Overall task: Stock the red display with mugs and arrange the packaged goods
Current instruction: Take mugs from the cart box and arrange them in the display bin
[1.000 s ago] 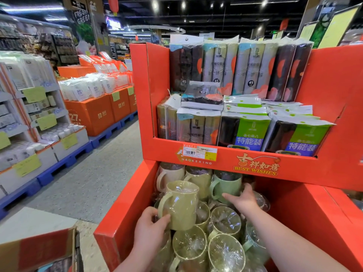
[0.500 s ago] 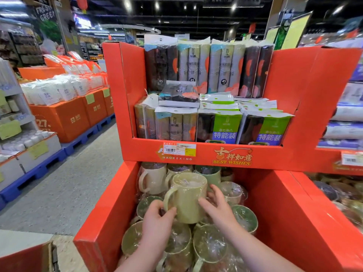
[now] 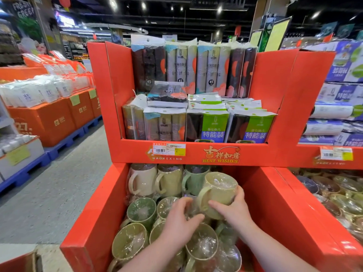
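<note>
Okay, right hand (image 3: 234,212) grips a pale green mug (image 3: 218,190), thumb on its lower side, other fingers (image 3: 238,194) curled round the far side. The mug is tilted, handle pointing toward the left hand (image 3: 178,222), mouth sealed with clear film, held over the lower bin of the red display (image 3: 94,228). Left hand is loose, fingers spread and relaxed, lying on the film-wrapped mugs (image 3: 135,238) piled under them, gripping nothing. Its upper fingers are motion-blurred. Just beyond both sets of fingertips three mugs stand upright at the bin's back: cream mug (image 3: 142,181), yellow-green mug (image 3: 170,182), green mug (image 3: 193,179), the last overlapped at its edge by the held one.

Writing: the shelf lip (image 3: 255,154) above the fingers reads "HAOKEXING" and "BEST WISHES" under gold characters 吉祥如意. The price label (image 3: 169,149) has a barcode, print too small to read. Higher, past the fingers, roll packs (image 3: 176,65) stand upright, several marked "45". The green-labelled packs (image 3: 213,132) in front read "特能装". One dark pack (image 3: 167,95) lies flat on the front row.

Right of the right fingers a neighbour display (image 3: 306,156) carries another price tag (image 3: 335,154), logo blurred. Purple packs (image 3: 345,63) sit above it, text blurred. Far left of the left fingers the orange boxes (image 3: 45,120) show "27", rest cut off. A hanging sign (image 3: 23,9) reads "FRE… GREE…", clipped. A cardboard box (image 3: 19,264) is cropped at the lower left corner. Both forearms run off the bottom edge.
</note>
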`<state>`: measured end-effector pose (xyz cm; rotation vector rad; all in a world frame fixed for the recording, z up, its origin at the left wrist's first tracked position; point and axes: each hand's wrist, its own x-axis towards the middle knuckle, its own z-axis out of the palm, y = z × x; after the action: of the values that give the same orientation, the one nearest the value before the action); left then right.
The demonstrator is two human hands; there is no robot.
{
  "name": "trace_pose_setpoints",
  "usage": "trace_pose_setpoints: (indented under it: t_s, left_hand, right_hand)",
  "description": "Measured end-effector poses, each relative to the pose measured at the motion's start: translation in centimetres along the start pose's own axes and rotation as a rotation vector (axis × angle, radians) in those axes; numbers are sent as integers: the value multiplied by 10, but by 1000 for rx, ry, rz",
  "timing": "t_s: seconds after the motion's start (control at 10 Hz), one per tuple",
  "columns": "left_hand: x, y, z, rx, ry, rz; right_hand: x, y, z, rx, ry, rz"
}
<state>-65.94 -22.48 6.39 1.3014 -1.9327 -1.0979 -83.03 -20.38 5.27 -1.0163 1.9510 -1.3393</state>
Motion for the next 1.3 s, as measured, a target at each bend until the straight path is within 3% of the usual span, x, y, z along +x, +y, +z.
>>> trace_pose_setpoints:
  t_s: [0.2, 0.3, 0.5, 0.8, 1.3]
  left_hand:
    - [1, -29, -12, 706, -92, -32]
    - [0, -43, -14, 824, -214, -95]
    - [0, -51, -13, 896, -317, -126]
    - [3, -53, -9, 898, -319, -130]
    - [4, -53, -8, 863, -328, -146]
  right_hand:
    - [35, -2, -20, -38, 138, 2]
    - [53, 0, -24, -116, 177, 5]
    - [75, 10, -21, -84, 143, 45]
    - [102, 13, -14, -140, 21, 139]
    - [110, 21, -17, -266, -62, 107]
